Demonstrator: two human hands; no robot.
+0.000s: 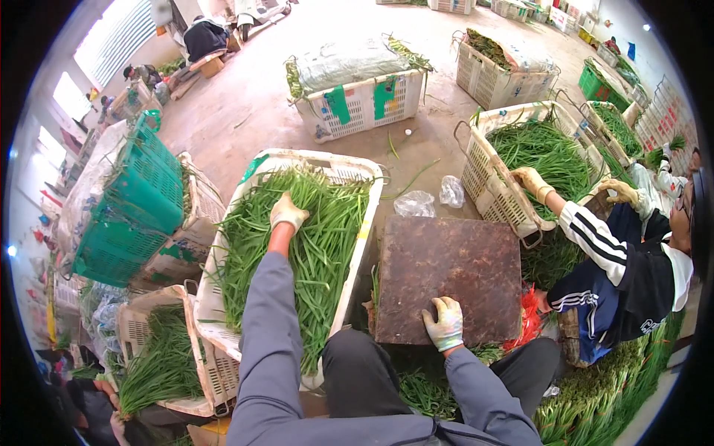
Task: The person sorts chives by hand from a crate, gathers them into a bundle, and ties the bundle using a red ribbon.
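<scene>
My left hand, in a pale work glove, reaches into a white plastic crate before me on the left. It lies on long flat green leaves, like garlic chives, which fill the crate. Its fingertips point into the leaves, so I cannot tell whether it grips any. My right hand, in a stained white glove, rests with fingers apart near the front edge of a brown, marbled-looking board. Nothing is held in that hand. Red plastic strands hang at the board's right side.
A co-worker in a striped sleeve sits at the right beside another white crate of greens. Stacked green crates stand at left. Clear plastic bags lie behind the board. Bundled greens line the floor at lower right.
</scene>
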